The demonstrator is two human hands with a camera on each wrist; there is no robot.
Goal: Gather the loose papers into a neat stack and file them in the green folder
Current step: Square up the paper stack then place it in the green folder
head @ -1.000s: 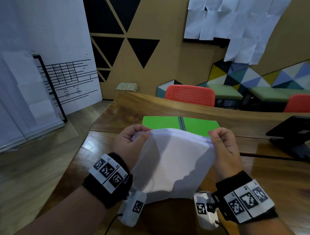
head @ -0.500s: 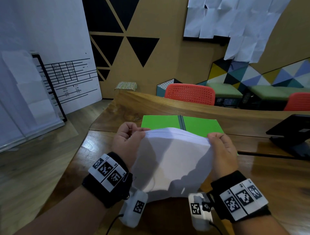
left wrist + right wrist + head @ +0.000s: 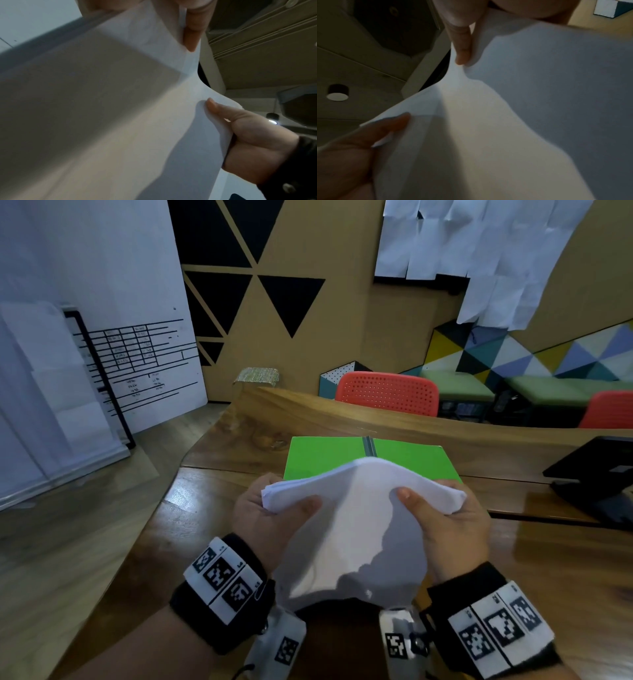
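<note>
So the paper stack (image 3: 356,529) sits between both hands above the table (image 3: 548,559): left hand (image 3: 263,518) and right hand (image 3: 452,529) pinching its top corners, bowed upward, hanging toward the person, green folder (image 3: 325,453) open just behind.

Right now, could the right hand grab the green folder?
Probably not yet. The right hand is busy pinching the stack of papers together with the left hand. The green folder lies open just beyond on the table, nothing between.
</note>
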